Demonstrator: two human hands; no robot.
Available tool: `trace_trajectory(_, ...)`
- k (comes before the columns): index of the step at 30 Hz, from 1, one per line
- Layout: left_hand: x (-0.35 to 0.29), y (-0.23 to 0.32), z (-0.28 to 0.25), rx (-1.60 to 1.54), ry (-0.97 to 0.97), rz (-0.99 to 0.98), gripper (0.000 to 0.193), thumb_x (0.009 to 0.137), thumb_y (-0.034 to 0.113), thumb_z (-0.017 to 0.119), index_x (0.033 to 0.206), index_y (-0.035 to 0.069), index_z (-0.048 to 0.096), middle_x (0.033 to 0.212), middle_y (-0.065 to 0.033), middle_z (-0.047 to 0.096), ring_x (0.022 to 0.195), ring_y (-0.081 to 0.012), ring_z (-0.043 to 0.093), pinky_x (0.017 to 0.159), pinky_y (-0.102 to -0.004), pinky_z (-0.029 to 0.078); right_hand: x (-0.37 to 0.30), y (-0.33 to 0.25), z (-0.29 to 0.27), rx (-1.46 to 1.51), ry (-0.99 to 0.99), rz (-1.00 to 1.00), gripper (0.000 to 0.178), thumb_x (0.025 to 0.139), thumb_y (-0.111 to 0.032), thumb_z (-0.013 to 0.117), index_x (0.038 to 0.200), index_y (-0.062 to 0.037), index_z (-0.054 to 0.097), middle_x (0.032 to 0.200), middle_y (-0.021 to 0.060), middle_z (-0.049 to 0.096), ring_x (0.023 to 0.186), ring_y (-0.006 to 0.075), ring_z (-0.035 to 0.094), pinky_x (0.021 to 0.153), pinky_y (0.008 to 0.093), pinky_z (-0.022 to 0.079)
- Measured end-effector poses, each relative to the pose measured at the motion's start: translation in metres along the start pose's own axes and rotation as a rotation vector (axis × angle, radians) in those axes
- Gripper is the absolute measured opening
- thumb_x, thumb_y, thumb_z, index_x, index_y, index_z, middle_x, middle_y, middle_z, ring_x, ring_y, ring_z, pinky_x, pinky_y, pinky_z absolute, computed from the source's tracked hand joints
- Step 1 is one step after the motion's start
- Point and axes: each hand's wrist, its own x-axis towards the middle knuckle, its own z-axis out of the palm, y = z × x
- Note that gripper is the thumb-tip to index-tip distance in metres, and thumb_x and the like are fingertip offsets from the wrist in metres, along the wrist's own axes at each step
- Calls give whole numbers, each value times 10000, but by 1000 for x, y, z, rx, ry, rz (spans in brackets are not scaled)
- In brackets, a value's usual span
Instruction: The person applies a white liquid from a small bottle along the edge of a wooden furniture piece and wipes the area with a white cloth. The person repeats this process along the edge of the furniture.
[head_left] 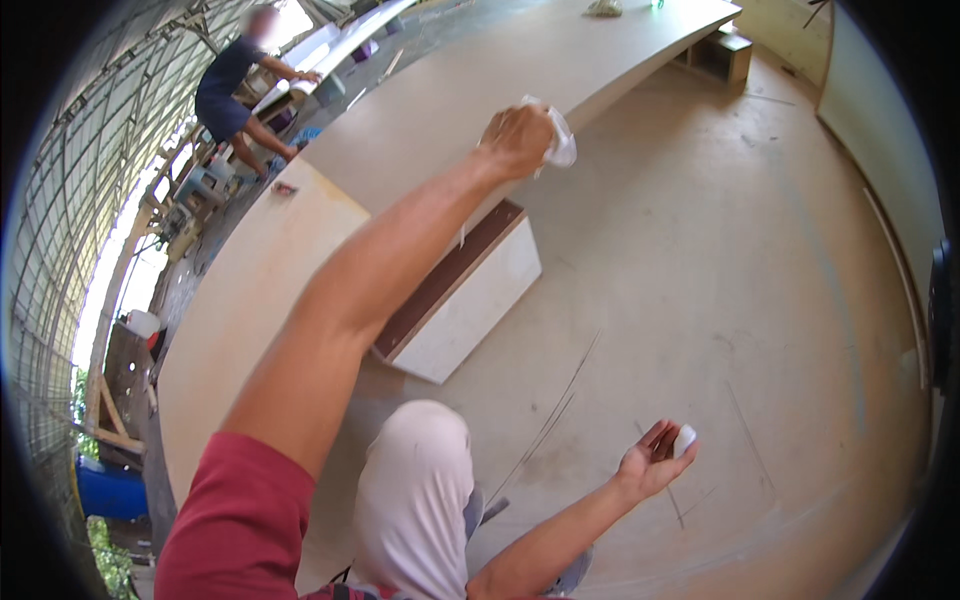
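My left arm, in a dark red sleeve, stretches up across the middle. My left hand (pixel 518 140) is closed round a thin white crumpled piece (pixel 563 140), cloth or plastic, I cannot tell which. It is at the edge of a long pale board surface (pixel 420 110). At the lower right, my right hand (pixel 658 462) is turned palm up with its fingers curled. A small white lump (pixel 685 438) sits at its fingertips; its kind is too small to make out. Below my left forearm is a box-like piece (pixel 470 300) with a white side and brown top.
Another person (pixel 235 85) in dark clothes works at a pale surface at the far upper left. A small open wooden box (pixel 722 58) stands under the board's far end. A pale panel (pixel 890 130) rises along the right. A blue drum (pixel 110 488) stands at the lower left.
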Motion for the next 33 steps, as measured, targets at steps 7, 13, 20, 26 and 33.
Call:
trace_trajectory(7, -32, 4, -20, -110, 221, -337, 72, 685, 99, 735, 730, 43, 739, 741, -191, 698, 739, -319, 708, 728, -390, 542, -6, 3, 6, 101, 15, 106, 337, 869, -273, 784, 984, 3, 630, 875, 99, 663, 787, 208, 671, 751, 341, 650)
trace_trajectory(13, -158, 13, -72, -124, 189, -419, 154, 660, 96, 795, 717, -10, 699, 667, -162, 639, 629, -256, 641, 601, -356, 469, 7, -2, -1, 186, -23, 160, 353, 868, -245, 782, 1027, 31, 631, 923, 126, 699, 817, 229, 695, 781, 364, 656)
trace_trajectory(20, -328, 44, -147, -89, 248, -573, 81, 720, -41, 727, 796, -39, 699, 754, -163, 593, 695, -298, 598, 621, -392, 454, 8, -1, -2, 169, -38, 190, 298, 900, -276, 749, 960, -7, 636, 877, 116, 683, 797, 212, 684, 749, 348, 651)
trace_trajectory(26, -226, 37, -97, -112, 300, -351, 62, 731, -27, 711, 735, -15, 651, 759, -157, 618, 681, -331, 598, 625, -420, 457, 11, -3, 2, 161, -61, 175, 293, 908, -268, 739, 965, 2, 640, 886, 122, 692, 792, 219, 690, 758, 357, 652)
trace_trajectory(33, -36, 28, -24, -101, 266, -335, 91, 668, 89, 733, 672, 11, 686, 764, -195, 686, 707, -357, 686, 656, -407, 527, -1, 0, 2, 220, -83, 290, 316, 883, -231, 768, 997, 33, 638, 889, 132, 707, 808, 234, 704, 779, 366, 654)
